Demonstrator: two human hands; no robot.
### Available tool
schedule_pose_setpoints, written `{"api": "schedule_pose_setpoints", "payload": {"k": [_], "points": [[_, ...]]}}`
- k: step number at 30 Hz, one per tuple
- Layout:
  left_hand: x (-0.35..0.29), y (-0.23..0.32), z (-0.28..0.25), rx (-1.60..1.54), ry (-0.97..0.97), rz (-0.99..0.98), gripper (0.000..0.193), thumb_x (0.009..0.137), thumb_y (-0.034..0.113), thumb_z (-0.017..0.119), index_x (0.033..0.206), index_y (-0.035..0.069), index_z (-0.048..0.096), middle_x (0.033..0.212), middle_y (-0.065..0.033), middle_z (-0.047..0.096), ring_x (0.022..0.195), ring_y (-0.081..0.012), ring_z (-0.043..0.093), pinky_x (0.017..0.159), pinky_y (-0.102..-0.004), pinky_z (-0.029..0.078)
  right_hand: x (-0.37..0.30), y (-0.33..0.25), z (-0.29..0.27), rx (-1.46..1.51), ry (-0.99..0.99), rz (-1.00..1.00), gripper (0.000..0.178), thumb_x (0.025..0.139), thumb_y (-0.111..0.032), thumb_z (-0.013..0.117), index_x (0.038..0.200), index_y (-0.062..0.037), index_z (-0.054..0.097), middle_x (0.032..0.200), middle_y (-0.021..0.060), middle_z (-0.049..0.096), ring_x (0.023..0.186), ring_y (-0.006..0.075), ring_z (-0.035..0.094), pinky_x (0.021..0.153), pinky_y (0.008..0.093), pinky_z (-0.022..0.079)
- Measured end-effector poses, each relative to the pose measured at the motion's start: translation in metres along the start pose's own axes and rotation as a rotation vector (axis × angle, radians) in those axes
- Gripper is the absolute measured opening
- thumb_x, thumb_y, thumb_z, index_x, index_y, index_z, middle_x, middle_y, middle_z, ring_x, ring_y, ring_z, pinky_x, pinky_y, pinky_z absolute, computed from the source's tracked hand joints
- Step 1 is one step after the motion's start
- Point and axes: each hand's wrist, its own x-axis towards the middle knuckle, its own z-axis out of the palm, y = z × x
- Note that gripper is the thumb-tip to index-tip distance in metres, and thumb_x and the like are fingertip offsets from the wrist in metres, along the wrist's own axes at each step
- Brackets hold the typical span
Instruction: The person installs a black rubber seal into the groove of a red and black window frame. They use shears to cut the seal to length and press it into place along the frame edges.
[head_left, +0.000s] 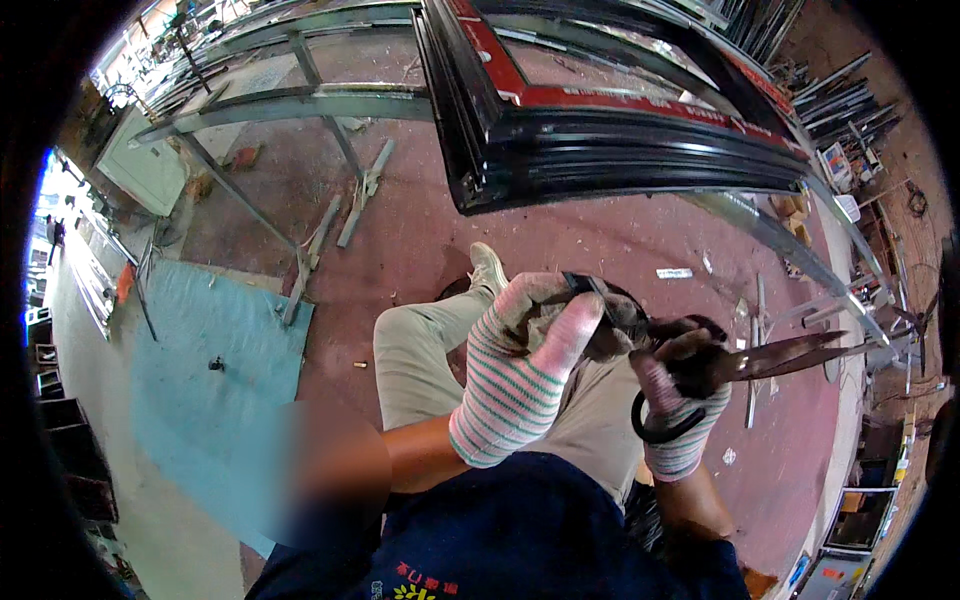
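My left hand [525,355] wears a white work glove with green stripes and dark, soiled fingers. Its thumb and fingers pinch a small, dark, curved strip [622,312], whose exact kind I cannot make out. Close beside it on the right, my right hand [680,405], gloved alike, is closed around a pair of scissors [785,357]. The blades point to the right, away from the left hand, and a black handle loop hangs below the fingers. Beyond both hands lies a stack of black window frames [640,150] with red protective film on top.
A metal rack [380,103] carries the frames and spreads left and right. Blue-green sheeting [220,370] covers the floor at left, near a pale cabinet [145,160]. Small scraps dot the red floor [590,235]. Metal profiles [840,105] lie at far right.
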Motion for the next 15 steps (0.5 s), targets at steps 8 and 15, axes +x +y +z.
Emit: {"api": "schedule_pose_setpoints", "payload": {"k": [8,15], "points": [[0.030,0.019,0.016,-0.009,0.091,0.081,0.016,0.101,0.021,0.065,0.106,0.006,0.061,0.097,-0.0095,0.072,0.080,-0.0140,0.068,0.067,-0.0313,0.059,0.052,-0.048,0.018,-0.002,-0.287,-0.057,0.023,0.083,0.001,0.079,0.096,-0.0026,0.061,0.097,0.0089,0.071,0.090,0.0171,0.068,0.078,0.0311,0.055],[0.044,0.033,0.006,0.098,0.172,0.137,0.015,0.097,0.014,0.068,0.108,0.003,0.067,0.088,-0.0033,0.069,0.072,-0.0078,0.062,0.063,-0.0259,0.053,0.098,-0.076,0.026,-0.142,-0.451,-0.132,0.018,0.083,0.000,0.077,0.100,-0.0022,0.073,0.087,0.0031,0.073,0.083,0.0101,0.067,0.076,0.0264,0.054]]}}
